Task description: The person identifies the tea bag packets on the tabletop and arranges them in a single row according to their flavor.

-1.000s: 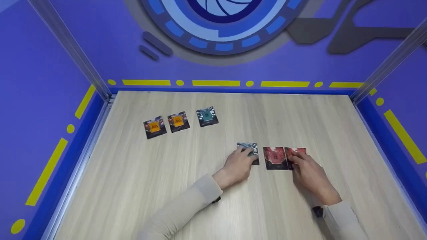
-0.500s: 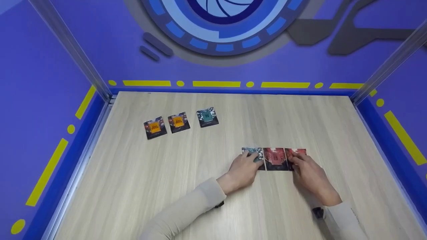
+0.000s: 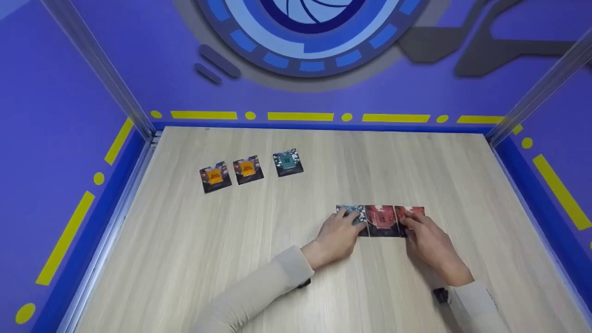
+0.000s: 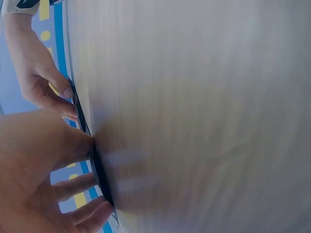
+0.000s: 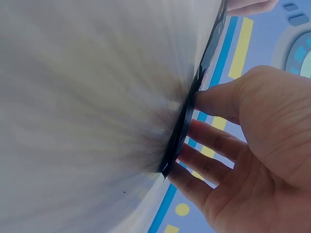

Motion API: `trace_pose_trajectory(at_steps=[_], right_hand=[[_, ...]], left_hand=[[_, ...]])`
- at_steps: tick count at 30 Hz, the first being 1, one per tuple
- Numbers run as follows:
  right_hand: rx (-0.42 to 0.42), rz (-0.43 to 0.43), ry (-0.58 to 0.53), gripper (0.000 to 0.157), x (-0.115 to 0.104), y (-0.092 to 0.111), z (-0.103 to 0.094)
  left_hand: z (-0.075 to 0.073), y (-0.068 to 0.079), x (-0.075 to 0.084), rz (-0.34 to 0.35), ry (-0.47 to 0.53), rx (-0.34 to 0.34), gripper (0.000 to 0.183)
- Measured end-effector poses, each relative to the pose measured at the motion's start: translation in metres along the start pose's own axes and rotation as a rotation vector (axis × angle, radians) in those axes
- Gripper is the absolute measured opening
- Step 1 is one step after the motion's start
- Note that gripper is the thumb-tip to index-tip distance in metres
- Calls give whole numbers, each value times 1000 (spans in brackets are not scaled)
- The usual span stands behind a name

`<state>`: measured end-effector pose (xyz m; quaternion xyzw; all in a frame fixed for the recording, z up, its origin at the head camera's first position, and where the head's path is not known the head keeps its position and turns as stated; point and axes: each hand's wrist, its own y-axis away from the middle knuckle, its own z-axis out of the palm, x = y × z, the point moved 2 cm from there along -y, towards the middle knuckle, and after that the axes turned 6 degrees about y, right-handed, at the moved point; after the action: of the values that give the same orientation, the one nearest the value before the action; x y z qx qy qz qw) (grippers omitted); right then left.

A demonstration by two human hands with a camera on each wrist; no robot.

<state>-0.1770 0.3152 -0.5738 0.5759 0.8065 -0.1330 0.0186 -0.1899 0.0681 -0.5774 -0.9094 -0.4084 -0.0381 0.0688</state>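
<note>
Since a second ago, pushed a flat square teal-and-white packet (image 3: 361, 213) rightward, beside a flat square red-and-black packet (image 3: 382, 221), using spread left hand (image 3: 337, 235); presses the matching rightmost packet (image 3: 411, 209) under spread right hand (image 3: 432, 243); cannot see contents.

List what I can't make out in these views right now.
Near teal packet, head view: much of its front is covered by the left hand.
Right red packet, head view: its lower front is largely covered by the right hand.
Orange packets, head view: fine print too small to read.
Held packets' fronts, wrist views: seen edge-on, so unreadable.
Left sleeve, head view: cut off by the bottom edge.
</note>
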Motion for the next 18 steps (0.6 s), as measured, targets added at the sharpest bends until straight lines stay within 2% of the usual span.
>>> trace_pose_trajectory(at_steps=[12, 18], right_hand=[[2, 9, -10, 25, 0, 0, 0], [5, 1, -10, 27, 1, -1, 0]], left_hand=[[0, 0, 0, -24, 40, -2, 36], [-7, -2, -8, -41, 47, 22, 38]])
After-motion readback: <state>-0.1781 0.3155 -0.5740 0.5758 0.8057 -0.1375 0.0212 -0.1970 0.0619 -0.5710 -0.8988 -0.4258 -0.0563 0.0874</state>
